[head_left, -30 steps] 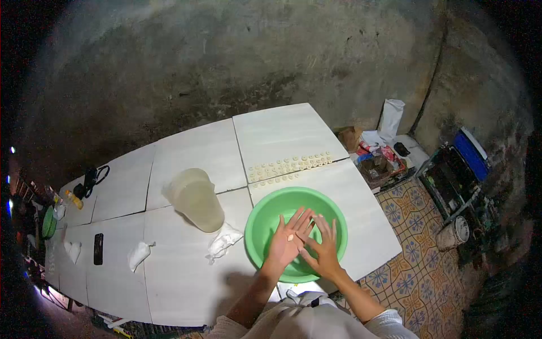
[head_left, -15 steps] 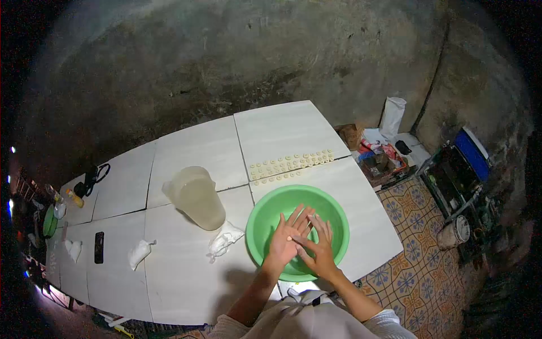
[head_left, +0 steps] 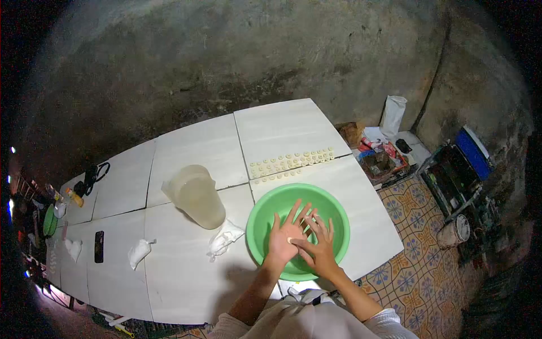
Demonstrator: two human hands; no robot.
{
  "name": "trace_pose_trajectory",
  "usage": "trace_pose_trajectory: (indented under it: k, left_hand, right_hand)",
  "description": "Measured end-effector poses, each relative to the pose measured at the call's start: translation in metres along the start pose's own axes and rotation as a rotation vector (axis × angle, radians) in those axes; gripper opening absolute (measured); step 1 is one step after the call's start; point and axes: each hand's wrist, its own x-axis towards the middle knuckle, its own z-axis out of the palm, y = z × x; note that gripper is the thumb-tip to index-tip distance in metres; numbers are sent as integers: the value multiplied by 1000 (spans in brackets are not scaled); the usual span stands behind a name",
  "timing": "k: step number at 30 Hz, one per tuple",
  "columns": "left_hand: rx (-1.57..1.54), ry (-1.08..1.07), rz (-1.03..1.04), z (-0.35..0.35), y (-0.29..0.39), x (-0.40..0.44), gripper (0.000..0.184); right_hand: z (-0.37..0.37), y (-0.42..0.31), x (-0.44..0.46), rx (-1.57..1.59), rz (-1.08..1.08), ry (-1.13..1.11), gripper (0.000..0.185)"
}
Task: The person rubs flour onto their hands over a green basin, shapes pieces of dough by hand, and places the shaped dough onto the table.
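My left hand [head_left: 280, 243] is held palm up over the green basin [head_left: 252, 223], its fingers spread. A small pale disc of dough [head_left: 289, 240] lies on that palm. From the right, my right hand [head_left: 323, 250] reaches across with a fingertip touching the disc, its other fingers spread apart. Beyond the basin, several small pale dough discs [head_left: 289, 166] stand in rows on the white-tiled table [head_left: 305, 127]. Inside the basin, the part behind my hands is hidden.
Left of the basin are a cloudy plastic pitcher [head_left: 197, 198] and a white plastic bag [head_left: 226, 238]. Farther left lie another white bag [head_left: 139, 252] and a dark phone [head_left: 99, 247]. A bucket [head_left: 454, 230] stands on the patterned floor [head_left: 412, 243] at right.
The fingers of my left hand have opened out a little more. The dough disc looks flatter and wider under my right fingertip.
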Motion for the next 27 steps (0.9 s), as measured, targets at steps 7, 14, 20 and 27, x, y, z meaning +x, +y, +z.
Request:
trace_pose_trajectory:
  k: [7, 14, 20, 27]
  left_hand:
    - [-57, 11, -32, -1, -7, -3, 84]
    - [-10, 13, -37, 15, -2, -4, 97]
    - [-21, -49, -36, 16, 5, -2, 103]
    - [-32, -31, -86, 24, 7, 4, 109]
  right_hand:
    - [3, -5, -1, -127, -8, -26, 30]
    - [-2, -8, -2, -224, -11, -65, 37]
    - [-12, -11, -1, -178, -2, -197, 40]
    - [-8, -3, -2, -148, -38, -126, 52]
